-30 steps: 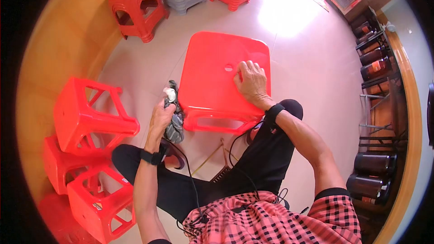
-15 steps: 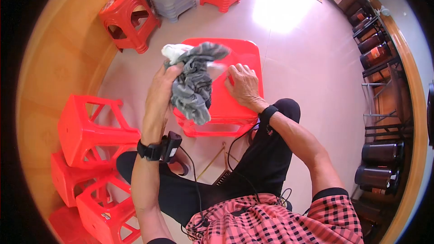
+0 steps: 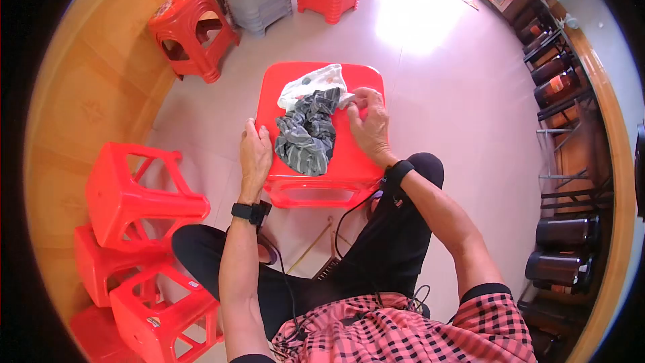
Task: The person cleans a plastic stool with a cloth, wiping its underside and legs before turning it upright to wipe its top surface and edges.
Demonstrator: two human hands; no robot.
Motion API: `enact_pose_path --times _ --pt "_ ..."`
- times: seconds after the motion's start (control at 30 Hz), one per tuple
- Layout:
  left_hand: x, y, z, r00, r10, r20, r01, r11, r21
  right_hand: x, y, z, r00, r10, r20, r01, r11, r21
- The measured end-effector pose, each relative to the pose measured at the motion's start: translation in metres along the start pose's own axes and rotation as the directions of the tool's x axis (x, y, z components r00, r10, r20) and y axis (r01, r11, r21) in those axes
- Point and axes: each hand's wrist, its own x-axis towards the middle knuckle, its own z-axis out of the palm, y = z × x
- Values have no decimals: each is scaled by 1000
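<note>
Smooth, glossy plastic is being shown by the red stool (image 3: 353, 156), matt, wrinkled fabric by the grey striped cloth (image 3: 306, 138) and white cloth (image 3: 304, 88), and a polished sheen by the floor (image 3: 463, 134).

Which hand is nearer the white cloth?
Right. The right hand is at the right edge of the white cloth; the left hand is apart, at the left edge of the red stool.

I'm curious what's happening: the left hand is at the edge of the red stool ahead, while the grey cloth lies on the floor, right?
Not quite: the head view shows the grey cloth lying on that red stool, not the floor. The left hand is indeed at the stool's edge.
</note>
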Motion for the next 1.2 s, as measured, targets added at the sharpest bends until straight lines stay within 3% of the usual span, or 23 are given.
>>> enact_pose_path --times 0.03,0.07,0.13,0.17,0.23,0.27,0.33,0.5,0.67,0.83,0.9,0.97,1.0,1.07,1.2 --pt "1 -2 -1 1000 -5 -8 5 1000 -5 3 0 -1 993 113 11 -114 987 110" --pt "2 -8 -1 998 59 2 -59 997 -47 11 -3 -3 994 104 17 -105 988 109" --pt "1 -19 2 994 112 -9 -112 988 -106 32 -10 -7 889 327 322 -398 897 190" --pt "2 -23 7 991 124 -53 -129 986 -107 36 -20 -6 891 320 321 -390 902 183" --pt "3 -26 9 986 127 -108 -139 984 -111 35 -47 11 851 145 505 -145 989 -39" --pt "3 -28 7 998 48 -46 -54 986 -158 23 -59 24 842 29 539 59 988 -146" --pt "1 -29 4 999 -33 13 35 978 -203 -9 -98 34 784 -134 606 380 876 -297" --pt "-19 -12 -1 985 -101 -138 45 932 -360 -2 -92 56 715 -305 629 518 835 -184" --pt "-23 -6 2 983 -150 -105 84 879 -470 37 -79 87 570 -475 670 637 771 5" --pt "-24 -21 14 975 -222 -32 178 854 -490 75 -69 123 692 -462 554 596 799 -78" --pt "-24 -17 10 955 -292 56 257 715 -650 85 -65 127 783 -377 494 525 827 -201" --pt "-23 -17 7 956 -283 75 259 700 -665 93 -57 124 813 -354 462 489 846 -213" --pt "-23 -18 7 956 -277 93 264 685 -679 99 -50 119 857 -281 433 435 845 -312" --pt "-20 -26 13 964 -261 47 230 732 -641 109 -31 104 905 -167 391 349 817 -460" --pt "-19 -26 14 970 -239 -42 172 800 -574 113 2 47 931 -35 363 253 779 -573"
